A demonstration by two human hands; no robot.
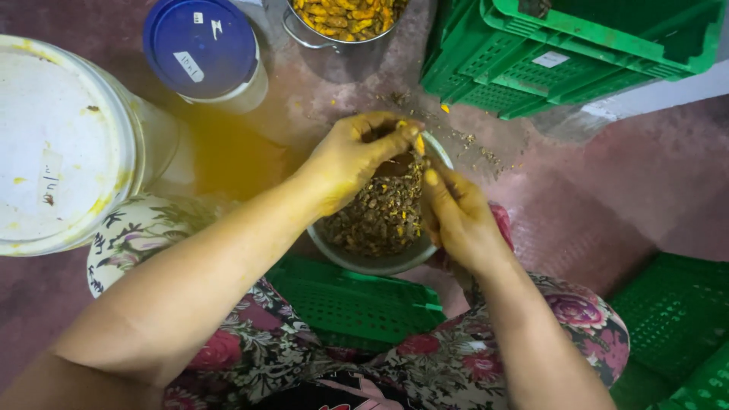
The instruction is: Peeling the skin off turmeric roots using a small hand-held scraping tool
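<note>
Our left hand [351,156] is curled shut over a small yellow root piece [418,142], pinched between thumb and fingertips; both hands are stained yellow. Our right hand [461,220] is partly closed beside it, its thumb up against the same piece, but we cannot tell whether it grips anything of its own. Directly under both hands sits a bowl [372,263] heaped with brown peelings [380,216]. Nearer to us than the bowl, below the wrists, a green crate [353,304] lies between our knees. Beyond the hands stands a metal pot [334,38] of yellow roots [349,15]. To the left of the left hand are a blue-lidded jar [203,49] and a big white bucket [64,144]. Beyond the right hand stand stacked green crates [562,61] on the floor [600,197].
</note>
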